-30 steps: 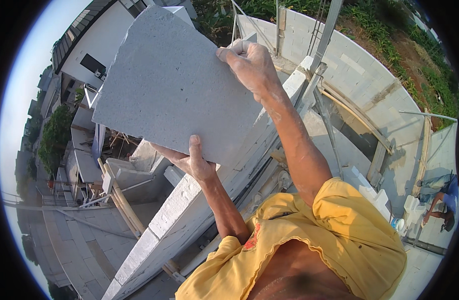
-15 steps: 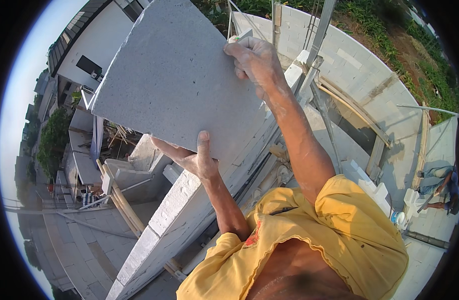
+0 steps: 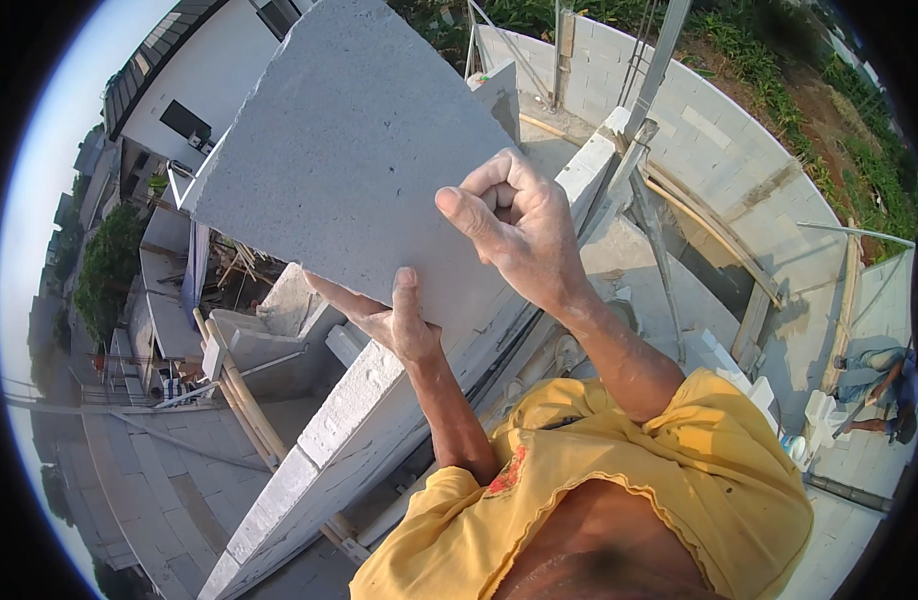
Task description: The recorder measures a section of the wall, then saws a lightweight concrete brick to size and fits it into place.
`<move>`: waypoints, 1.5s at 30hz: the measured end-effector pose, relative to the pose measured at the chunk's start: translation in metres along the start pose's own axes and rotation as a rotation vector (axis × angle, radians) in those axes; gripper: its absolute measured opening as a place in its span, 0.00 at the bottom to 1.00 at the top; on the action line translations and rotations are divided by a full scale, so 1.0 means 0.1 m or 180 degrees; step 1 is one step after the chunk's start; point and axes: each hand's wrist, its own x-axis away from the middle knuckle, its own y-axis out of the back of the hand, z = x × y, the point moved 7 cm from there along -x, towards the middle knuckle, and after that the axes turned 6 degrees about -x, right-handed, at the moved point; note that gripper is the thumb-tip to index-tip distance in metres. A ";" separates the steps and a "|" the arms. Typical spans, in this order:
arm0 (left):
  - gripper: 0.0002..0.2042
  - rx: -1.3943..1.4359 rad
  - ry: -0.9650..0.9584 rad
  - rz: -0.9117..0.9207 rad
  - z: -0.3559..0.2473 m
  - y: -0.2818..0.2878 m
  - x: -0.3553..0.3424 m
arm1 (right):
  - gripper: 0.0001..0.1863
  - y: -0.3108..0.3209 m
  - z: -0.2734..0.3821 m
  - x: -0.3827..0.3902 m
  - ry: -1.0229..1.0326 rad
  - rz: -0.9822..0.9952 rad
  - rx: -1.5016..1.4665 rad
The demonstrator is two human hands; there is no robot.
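A large grey concrete block (image 3: 349, 150) stands tilted at the top of a block wall (image 3: 354, 400). My left hand (image 3: 404, 320) grips its near lower corner, thumb on the broad face and fingers along the bottom edge. Whether the block rests fully on the wall is hidden behind it. In front of the block's right side, my right hand (image 3: 524, 225) is curled, its thumb pointing left. Nothing shows between its fingers. Pale dust coats both hands.
Bamboo poles (image 3: 244, 400) lean at the left, below the wall. Metal posts (image 3: 659, 70) and a wooden plank (image 3: 714, 225) stand to the right. Beyond them runs a curved block wall (image 3: 709, 125). Another person (image 3: 874, 390) works at the far right near a white bucket (image 3: 794, 447).
My right hand has left the block's upper right edge and come down toward me, its fingers curling. My left hand stays on the corner, and the block has barely moved.
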 end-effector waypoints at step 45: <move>0.25 0.2824 -0.1877 -0.2637 -1.29 3.76 3.86 | 0.18 -2.75 -1.30 3.43 -0.1386 0.6691 -0.0512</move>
